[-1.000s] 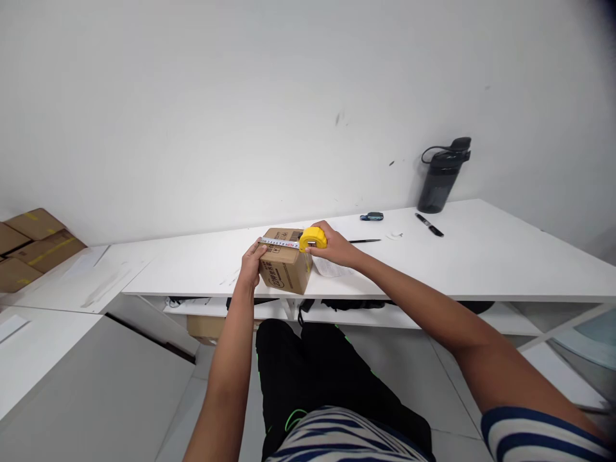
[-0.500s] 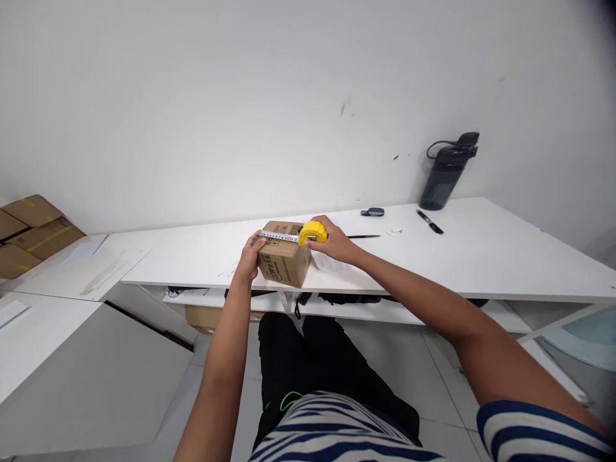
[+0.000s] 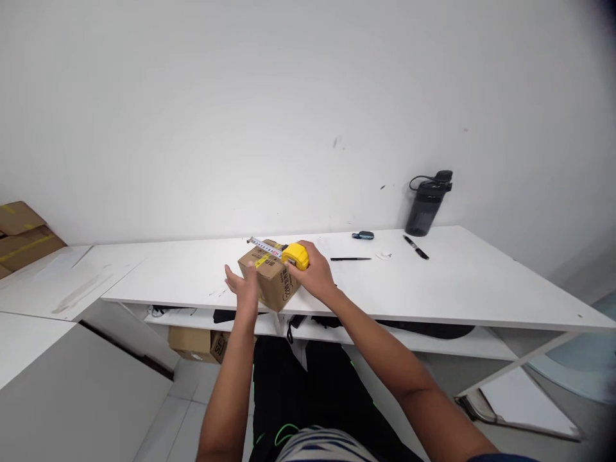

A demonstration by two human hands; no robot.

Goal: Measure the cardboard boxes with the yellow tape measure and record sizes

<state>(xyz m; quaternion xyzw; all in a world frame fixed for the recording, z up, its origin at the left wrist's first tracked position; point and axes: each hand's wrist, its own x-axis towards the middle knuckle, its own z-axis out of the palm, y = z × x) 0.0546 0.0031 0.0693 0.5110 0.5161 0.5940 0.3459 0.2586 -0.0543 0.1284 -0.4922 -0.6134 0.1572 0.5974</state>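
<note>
Hiding some of the box [image 3: 276, 290], left hand [image 3: 246, 290] is splayed, empty beside it (touching? can't tell), right hand [image 3: 315, 274] clutching tape measure [image 3: 296, 256] above.

You worked in bright, soft light that seemed to fall from above: the tabletop [image 3: 433, 282] was nearly white, while the shelf [image 3: 452, 347] beneath sat in shade. The wall [image 3: 240, 115] looked pale grey, dulling toward the right, where a dark blur cut your view's top corner. A faint shadow edged the bottle [image 3: 423, 212]. Your wide lens stretched the lower edges, and the tape measure's [image 3: 295, 256] small numbers were soft.
</note>
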